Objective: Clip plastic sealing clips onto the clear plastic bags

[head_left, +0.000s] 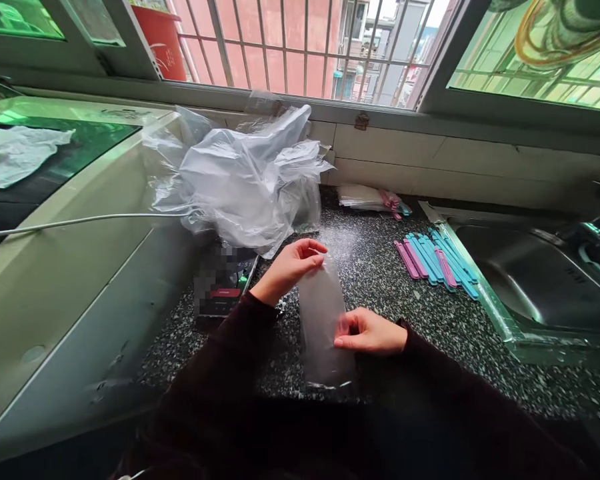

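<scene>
A narrow, frosted clear plastic bag (323, 313) hangs between my hands above the speckled counter (380, 287). My left hand (300, 263) pinches its top end between thumb and fingers. Lower down, my right hand (367, 332) grips the bag's right edge, with some fingertips showing through the film behind it. To the right lies a loose group of flat pink and blue plastic strips (435, 260). Behind them a stack of flat clear bags (363, 198) rests against the wall, with pink and blue pieces at one end.
A heap of crumpled clear plastic bags (245, 173) stands at the back left. A phone (225, 303), partly blurred, lies by my left forearm. A white cable (85, 221) runs in from the left. The steel sink (525, 273) is on the right, below a barred window (290, 53).
</scene>
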Demonstrator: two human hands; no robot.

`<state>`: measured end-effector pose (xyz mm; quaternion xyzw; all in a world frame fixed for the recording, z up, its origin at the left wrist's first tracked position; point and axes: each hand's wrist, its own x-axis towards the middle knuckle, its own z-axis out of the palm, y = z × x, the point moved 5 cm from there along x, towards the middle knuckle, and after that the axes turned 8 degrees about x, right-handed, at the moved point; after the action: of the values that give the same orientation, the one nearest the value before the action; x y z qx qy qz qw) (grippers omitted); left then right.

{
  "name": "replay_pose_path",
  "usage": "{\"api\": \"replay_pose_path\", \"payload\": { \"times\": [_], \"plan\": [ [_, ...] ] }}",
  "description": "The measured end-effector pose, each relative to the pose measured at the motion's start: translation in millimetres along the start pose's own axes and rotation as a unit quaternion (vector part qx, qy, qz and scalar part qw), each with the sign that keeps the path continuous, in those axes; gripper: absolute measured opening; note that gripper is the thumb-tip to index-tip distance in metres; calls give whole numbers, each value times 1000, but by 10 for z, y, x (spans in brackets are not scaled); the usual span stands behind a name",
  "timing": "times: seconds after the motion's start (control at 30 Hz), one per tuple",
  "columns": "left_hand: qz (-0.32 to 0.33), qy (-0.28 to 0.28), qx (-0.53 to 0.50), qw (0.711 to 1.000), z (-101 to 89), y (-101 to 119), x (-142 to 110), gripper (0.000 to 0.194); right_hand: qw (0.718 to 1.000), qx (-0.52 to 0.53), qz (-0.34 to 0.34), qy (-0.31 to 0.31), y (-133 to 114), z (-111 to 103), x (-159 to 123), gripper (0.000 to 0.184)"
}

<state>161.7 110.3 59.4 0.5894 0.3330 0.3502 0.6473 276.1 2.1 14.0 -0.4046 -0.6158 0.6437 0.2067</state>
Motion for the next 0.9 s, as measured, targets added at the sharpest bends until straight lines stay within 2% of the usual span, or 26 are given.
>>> {"api": "replay_pose_path", "payload": {
  "times": [0.07,0.13,0.2,0.3,0.4,0.47,0.53,0.6,0.67,0.77,0.83,0.9],
  "plan": [
    [4,-14,12,1000,30,21,-25,25,999,4,-3,-44,-33,15,-24,33],
    [10,-33,34,999,80,40,-57,23,999,29,-14,-28,-100,-72,-35,36],
    [15,-51,66,996,147,42,-85,22,995,68,-29,67,-163,-236,-30,40],
    [12,-70,95,993,266,-1,-109,23,972,105,-58,204,-213,-417,-37,38],
    [11,-28,38,999,323,-58,-114,38,957,112,-96,248,-237,-468,-48,34],
    [-15,-13,-17,1000,350,-121,-119,47,943,120,-123,286,-227,-529,-84,32],
    [-49,-53,-17,997,410,-183,-127,47,919,137,-148,339,-195,-632,-142,30],
    [-56,-99,33,993,452,-218,-132,40,898,154,-162,378,-153,-737,-196,30],
    [-44,-106,86,990,452,-234,-126,32,895,161,-160,384,-123,-806,-217,31],
    [-34,-95,125,987,449,-250,-120,27,904,172,-144,364,-114,-832,-211,37],
    [-33,-113,146,982,488,-253,-135,26,913,177,-130,343,-121,-809,-190,41],
    [-33,-132,167,977,531,-250,-163,27,915,178,-122,341,-127,-793,-181,38]
  ]
}}
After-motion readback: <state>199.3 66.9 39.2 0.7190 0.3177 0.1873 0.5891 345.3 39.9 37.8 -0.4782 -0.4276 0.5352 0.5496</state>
